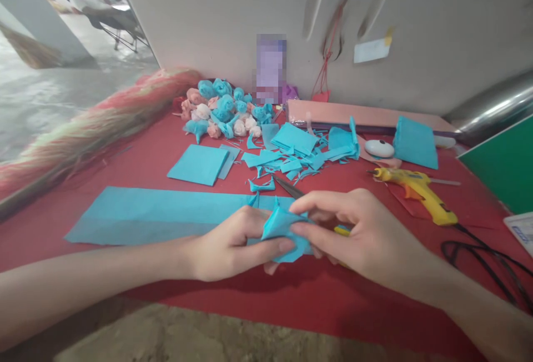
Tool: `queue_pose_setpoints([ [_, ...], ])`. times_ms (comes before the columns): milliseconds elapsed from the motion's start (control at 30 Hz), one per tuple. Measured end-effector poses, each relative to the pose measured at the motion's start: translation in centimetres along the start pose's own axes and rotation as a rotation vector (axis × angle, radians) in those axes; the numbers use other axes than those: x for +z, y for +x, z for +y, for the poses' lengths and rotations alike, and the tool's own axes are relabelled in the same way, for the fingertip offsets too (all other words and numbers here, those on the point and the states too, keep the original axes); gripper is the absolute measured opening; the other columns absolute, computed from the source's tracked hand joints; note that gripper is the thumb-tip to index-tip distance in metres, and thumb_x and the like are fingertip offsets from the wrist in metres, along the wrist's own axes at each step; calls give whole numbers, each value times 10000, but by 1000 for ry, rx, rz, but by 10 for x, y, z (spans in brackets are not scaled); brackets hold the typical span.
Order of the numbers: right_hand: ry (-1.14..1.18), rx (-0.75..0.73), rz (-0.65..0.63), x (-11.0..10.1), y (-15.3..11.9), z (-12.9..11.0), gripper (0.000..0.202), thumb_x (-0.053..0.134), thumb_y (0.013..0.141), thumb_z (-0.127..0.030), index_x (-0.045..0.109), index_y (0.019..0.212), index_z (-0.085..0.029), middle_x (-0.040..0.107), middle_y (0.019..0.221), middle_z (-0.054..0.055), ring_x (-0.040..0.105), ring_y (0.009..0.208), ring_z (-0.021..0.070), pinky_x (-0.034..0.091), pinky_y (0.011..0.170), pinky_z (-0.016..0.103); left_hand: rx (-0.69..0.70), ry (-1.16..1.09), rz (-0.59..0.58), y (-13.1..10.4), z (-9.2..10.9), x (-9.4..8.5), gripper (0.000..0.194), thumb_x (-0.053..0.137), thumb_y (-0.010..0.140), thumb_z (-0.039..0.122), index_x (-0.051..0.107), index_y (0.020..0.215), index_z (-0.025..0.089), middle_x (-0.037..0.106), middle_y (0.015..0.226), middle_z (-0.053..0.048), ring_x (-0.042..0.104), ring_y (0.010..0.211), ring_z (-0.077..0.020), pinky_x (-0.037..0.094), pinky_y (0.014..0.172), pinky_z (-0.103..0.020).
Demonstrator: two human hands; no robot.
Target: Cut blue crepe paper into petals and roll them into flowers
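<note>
A folded piece of blue crepe paper (281,229) is pinched between both hands above the near part of the red table. My left hand (235,242) grips its left side, thumb in front. On the other side my right hand (345,220) pinches the upper right edge between thumb and fingers. Scissors (289,187) show a dark blade and yellow handles around the right hand; I cannot tell whether they lie on the table or hang from the fingers. Behind the hands stretches a long blue paper strip (154,212).
Blue scraps (291,165) and folded blue paper (197,165) lie beyond the strip. Rolled paper flowers (225,106) are heaped at the back. A yellow glue gun (425,192) with a black cord (474,256) lies right, near a white oval object (378,148). Pinkish fibres (104,117) line the left edge.
</note>
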State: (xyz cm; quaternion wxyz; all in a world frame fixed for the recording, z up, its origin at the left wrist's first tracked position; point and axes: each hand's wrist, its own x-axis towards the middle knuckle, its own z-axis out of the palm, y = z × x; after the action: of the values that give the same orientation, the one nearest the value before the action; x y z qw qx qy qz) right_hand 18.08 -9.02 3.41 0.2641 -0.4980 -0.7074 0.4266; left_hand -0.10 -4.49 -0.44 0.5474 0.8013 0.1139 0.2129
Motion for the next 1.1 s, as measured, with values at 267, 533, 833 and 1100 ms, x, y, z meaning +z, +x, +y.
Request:
queue_pose_setpoints([
  [267,-585,10,151,-24,-7,30,174,573,782,-198,607,949,-232,647,756,-17,597,626,132,435,527,211,-65,-18,7,-2,0,2,346,399,885,190,493,560,117,491,586,8,463,584,-77,365,604,-173],
  [533,-978,232,10,-11,-34,58,540,412,734,-27,414,1251,-184,527,1063,113,582,832,226,455,655,303,-277,-189,27,0,-1,3,392,416,874,266,503,522,116,482,541,16,449,556,-76,350,604,-185],
  [833,-784,232,92,-5,-14,78,578,439,627,-42,498,1189,-164,571,978,127,601,773,257,442,648,318,-425,-72,60,-10,-3,-5,481,416,840,471,566,556,114,444,509,15,379,513,-93,279,542,-236],
  [1100,-117,177,80,-15,-8,27,254,275,892,-368,445,919,-182,484,616,-2,513,510,135,447,544,249,-337,-366,163,-24,-17,-33,439,497,831,443,556,528,131,504,524,1,440,560,-111,358,619,-243],
])
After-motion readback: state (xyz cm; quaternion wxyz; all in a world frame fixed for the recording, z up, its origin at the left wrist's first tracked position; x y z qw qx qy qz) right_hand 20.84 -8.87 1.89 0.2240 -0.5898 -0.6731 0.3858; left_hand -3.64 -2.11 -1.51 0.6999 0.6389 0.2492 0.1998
